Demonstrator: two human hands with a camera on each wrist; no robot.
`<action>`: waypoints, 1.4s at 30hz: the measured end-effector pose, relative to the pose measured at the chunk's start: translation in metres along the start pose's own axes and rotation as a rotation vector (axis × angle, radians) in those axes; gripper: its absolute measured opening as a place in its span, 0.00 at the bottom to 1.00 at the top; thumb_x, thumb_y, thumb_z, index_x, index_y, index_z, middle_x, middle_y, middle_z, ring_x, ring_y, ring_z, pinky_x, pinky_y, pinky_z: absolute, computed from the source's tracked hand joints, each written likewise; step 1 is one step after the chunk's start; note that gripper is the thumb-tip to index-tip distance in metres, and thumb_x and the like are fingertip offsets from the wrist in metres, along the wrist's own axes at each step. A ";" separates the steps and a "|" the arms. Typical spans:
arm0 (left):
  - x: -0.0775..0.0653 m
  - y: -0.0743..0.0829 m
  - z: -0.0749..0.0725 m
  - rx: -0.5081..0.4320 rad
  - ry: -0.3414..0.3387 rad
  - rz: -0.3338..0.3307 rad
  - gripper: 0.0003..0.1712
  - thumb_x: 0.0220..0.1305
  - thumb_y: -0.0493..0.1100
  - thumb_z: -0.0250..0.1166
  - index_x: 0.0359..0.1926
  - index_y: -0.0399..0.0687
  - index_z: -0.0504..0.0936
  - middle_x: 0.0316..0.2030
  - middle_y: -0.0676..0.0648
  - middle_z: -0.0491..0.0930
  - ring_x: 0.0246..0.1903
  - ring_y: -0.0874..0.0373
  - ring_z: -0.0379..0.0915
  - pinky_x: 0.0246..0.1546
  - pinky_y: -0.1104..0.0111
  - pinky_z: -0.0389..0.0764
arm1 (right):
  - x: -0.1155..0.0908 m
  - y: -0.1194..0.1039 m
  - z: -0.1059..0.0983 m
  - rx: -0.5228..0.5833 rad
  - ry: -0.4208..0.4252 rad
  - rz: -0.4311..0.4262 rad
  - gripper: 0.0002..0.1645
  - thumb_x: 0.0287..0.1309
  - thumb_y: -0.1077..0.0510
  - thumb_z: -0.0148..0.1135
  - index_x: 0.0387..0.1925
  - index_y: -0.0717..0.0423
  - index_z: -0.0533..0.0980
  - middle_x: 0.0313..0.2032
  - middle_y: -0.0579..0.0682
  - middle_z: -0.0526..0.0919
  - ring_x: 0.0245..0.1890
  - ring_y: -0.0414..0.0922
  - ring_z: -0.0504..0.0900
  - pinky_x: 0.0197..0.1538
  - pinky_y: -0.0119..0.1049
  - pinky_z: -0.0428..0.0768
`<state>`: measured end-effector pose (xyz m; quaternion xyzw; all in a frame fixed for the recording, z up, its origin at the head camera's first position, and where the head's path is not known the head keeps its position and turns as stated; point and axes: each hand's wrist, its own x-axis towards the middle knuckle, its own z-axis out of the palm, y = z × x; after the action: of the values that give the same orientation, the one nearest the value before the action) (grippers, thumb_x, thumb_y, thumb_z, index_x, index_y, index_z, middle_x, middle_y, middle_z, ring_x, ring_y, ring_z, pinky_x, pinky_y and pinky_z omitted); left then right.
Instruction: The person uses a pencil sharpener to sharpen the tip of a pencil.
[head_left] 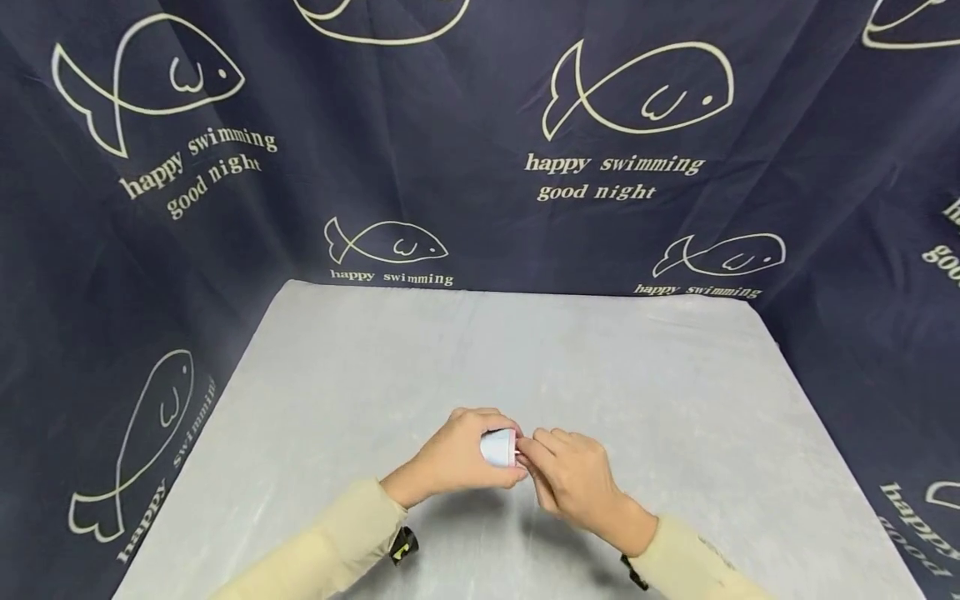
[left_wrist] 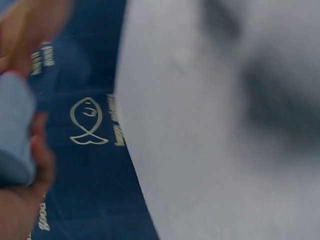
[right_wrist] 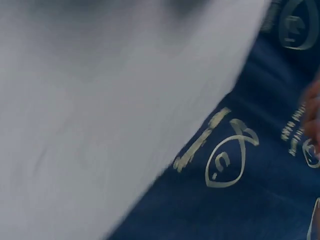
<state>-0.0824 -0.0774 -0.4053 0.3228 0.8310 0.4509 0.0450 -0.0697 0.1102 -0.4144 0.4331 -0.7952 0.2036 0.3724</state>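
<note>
Both hands were curled — light-blue object (head_left: 495,448) gripped by left hand (head_left: 463,450), right hand (head_left: 574,477) set at its pink end, hold couldn't be told. Object was held above pale table (head_left: 375,358) — fish-print fabric (head_left: 480,150) was hung behind.

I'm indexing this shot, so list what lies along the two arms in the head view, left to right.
Cream left sleeve → left hand → light-blue tapered container with a pink rim → right hand → cream right sleeve.
</note>
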 end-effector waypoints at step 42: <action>0.005 -0.015 0.000 0.606 0.177 0.512 0.26 0.44 0.53 0.76 0.41 0.44 0.79 0.34 0.52 0.79 0.36 0.62 0.76 0.37 0.77 0.78 | 0.005 0.007 -0.017 0.272 -0.488 0.414 0.18 0.62 0.61 0.57 0.17 0.46 0.67 0.13 0.34 0.59 0.15 0.27 0.54 0.19 0.22 0.55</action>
<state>-0.0935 -0.0805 -0.4161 0.4780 0.8195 0.2083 -0.2377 -0.0707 0.1224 -0.3999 0.3439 -0.8974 0.2694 0.0610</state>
